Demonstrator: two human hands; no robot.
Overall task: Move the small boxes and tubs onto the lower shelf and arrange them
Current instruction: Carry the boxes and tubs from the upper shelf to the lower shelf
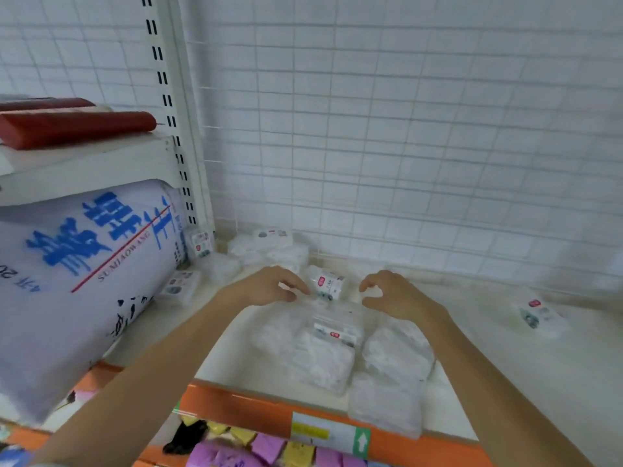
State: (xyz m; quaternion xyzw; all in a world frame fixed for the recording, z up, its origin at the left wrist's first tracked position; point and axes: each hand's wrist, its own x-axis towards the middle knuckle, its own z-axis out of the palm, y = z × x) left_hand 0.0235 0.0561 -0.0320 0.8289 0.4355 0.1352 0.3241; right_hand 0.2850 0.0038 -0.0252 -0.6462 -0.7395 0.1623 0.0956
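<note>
A small box (326, 283) w/ red-and-white label sat tilted on the white shelf (505, 358), between both hands, just behind a cluster of clear-wrapped packs (337, 352) near the orange front edge (242, 407). Left hand (269, 286) hovered w/ fingers loosely curled, tips right beside the box, contact unclear; right hand (392, 294) was loosely curled too, holding nothing. More packs (269, 246) lay at the back by a big blue-lettered bag (77, 281), one box (539, 316) far right.
</note>
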